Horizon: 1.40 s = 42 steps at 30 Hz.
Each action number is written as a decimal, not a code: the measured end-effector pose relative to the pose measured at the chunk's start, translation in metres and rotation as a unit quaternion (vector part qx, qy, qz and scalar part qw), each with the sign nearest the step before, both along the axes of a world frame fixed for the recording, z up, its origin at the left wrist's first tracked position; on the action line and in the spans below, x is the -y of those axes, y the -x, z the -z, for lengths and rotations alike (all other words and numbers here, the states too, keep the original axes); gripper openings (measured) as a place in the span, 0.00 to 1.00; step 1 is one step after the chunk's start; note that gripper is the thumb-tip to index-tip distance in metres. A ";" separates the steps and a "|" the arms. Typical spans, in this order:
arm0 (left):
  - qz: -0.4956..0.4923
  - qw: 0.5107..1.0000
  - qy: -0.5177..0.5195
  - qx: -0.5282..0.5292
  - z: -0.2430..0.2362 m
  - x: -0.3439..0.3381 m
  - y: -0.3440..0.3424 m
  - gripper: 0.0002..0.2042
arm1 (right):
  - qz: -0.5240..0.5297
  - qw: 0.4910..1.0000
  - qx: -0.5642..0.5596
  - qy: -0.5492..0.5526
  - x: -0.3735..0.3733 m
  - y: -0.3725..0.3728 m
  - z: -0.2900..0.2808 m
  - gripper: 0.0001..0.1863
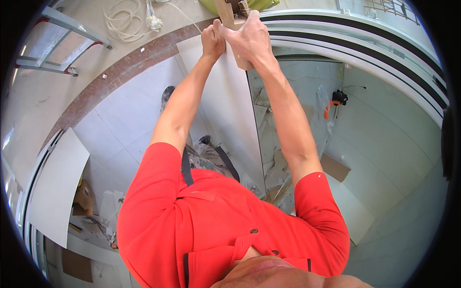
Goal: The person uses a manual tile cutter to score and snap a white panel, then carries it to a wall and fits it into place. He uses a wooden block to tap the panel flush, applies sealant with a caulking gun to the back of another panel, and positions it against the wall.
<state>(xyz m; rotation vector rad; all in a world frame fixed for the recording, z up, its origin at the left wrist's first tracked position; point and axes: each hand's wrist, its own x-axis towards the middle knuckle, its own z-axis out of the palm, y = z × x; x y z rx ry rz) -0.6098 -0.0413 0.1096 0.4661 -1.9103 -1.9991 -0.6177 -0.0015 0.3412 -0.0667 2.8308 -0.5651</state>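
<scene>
My right hand (249, 41) is closed round a tan strip (228, 13), cardboard or wood, at the top middle of the head view. My left hand (213, 39) is closed beside it at the strip's left edge, thumb upward; what its curled fingers grip is hidden. The strip stands at the top of a tall white panel (218, 101), next to the white and black rails of a frame (336, 24). Some green material (269, 5) shows just behind the strip.
A metal ladder (65, 41) is at upper left, near coiled cable (127, 19). A white board (55, 187) and cardboard box (84, 197) are at lower left. A dark tool with orange (338, 98) and cardboard (335, 168) show at right. My shoes (167, 96) are below.
</scene>
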 end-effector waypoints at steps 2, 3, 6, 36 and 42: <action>-0.007 1.000 0.008 -0.012 -0.003 -0.001 0.003 0.34 | 0.014 1.000 0.013 -0.013 0.000 -0.004 0.001 0.44; -0.003 1.000 0.008 0.002 -0.003 0.000 0.001 0.35 | 0.021 0.999 0.019 -0.019 -0.003 -0.008 0.001 0.44; 0.061 0.997 0.038 0.027 0.017 0.005 0.003 0.30 | -0.009 0.999 -0.040 -0.002 -0.024 -0.023 0.016 0.36; 0.072 0.987 0.140 0.024 0.108 0.029 0.003 0.27 | 0.049 0.996 0.071 0.028 -0.174 -0.253 0.035 0.33; 0.325 0.926 -0.066 0.179 0.102 0.048 -0.043 0.36 | -0.008 0.999 0.034 0.025 -0.186 -0.237 0.067 0.34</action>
